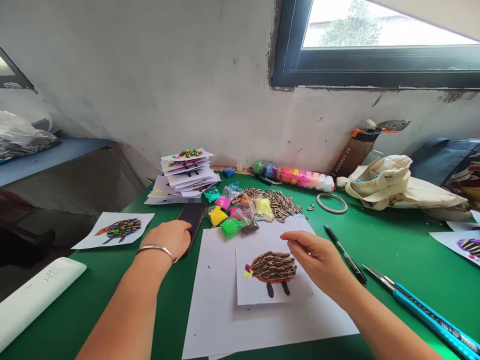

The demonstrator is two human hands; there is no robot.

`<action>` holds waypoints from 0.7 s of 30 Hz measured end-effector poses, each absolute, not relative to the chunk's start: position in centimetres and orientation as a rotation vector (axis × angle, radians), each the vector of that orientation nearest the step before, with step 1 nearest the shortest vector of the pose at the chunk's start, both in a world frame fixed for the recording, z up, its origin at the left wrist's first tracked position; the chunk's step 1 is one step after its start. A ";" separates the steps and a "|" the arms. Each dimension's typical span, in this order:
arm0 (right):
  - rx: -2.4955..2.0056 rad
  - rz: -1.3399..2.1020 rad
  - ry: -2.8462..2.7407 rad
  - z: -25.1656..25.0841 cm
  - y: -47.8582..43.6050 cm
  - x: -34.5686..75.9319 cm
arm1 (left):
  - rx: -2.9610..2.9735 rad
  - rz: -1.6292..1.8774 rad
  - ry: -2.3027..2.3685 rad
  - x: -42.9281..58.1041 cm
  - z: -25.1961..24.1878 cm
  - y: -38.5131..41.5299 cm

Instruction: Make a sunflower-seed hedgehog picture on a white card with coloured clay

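The small card (pixel 245 295) lay just below and inward of the right hand (pixel 317 257), its upper right part reached over by the fingers. On it I noted a seed figure (pixel 273 267): overlapping striped seeds on an orange-brown body, two dark legs, a magenta and yellow head pointing toward the left hand (pixel 165 240).

Right grip: narrow, fingers bunched, index finger extended over the card's upper edge. From my remote feed I could not tell whether anything was pinched there, nor whether the fingertips touched the paper.

Left grip: fingers curled, palm down against a dark phone (pixel 194 217). Undersides hidden; I could not tell if it was gripped or only touched. A silver bracelet (pixel 156 247) circled that wrist.

Under the card I had a large white sheet (pixel 217 305) on the green table (pixel 168 325). Beyond and between both hands I recorded a yellow packet (pixel 217 216), a green packet (pixel 230 228) and a heap of loose seeds (pixel 285 205). Just right of the right hand lay a black pen (pixel 343 250), then a blue cutter (pixel 423 306).

Past the left hand stood a stack of cards (pixel 183 185); left of that hand, another seed card (pixel 88 235) lay flat.
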State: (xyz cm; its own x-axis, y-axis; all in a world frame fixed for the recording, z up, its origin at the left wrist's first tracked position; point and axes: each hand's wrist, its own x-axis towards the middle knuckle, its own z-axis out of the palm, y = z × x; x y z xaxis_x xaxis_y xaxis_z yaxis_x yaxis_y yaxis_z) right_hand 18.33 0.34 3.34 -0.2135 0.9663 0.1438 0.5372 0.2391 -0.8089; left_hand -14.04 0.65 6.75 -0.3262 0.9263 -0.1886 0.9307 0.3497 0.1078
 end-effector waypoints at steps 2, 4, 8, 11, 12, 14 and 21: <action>-1.373 0.827 -1.838 3.5 0.3 18.4 | 1.742 0.009 2.363 -14.0 6.2 0.7; -1.391 0.847 -1.791 3.6 0.3 18.4 | 1.738 0.114 2.382 -13.9 6.2 0.7; -1.392 0.970 -1.650 3.6 0.3 18.5 | 1.659 0.387 2.323 -12.8 7.3 0.4; -1.380 1.004 -1.649 3.6 0.5 18.5 | 1.659 0.639 2.028 -10.3 7.6 -0.2; -1.398 0.986 -1.673 3.6 0.5 18.5 | 1.694 0.623 1.917 -9.3 7.6 -0.5; -1.436 0.924 -1.720 3.7 0.6 18.6 | 1.731 0.569 1.787 -7.2 7.2 -1.0; -1.380 0.970 -1.699 3.3 0.8 18.9 | 1.879 0.518 1.477 -4.4 5.3 -1.5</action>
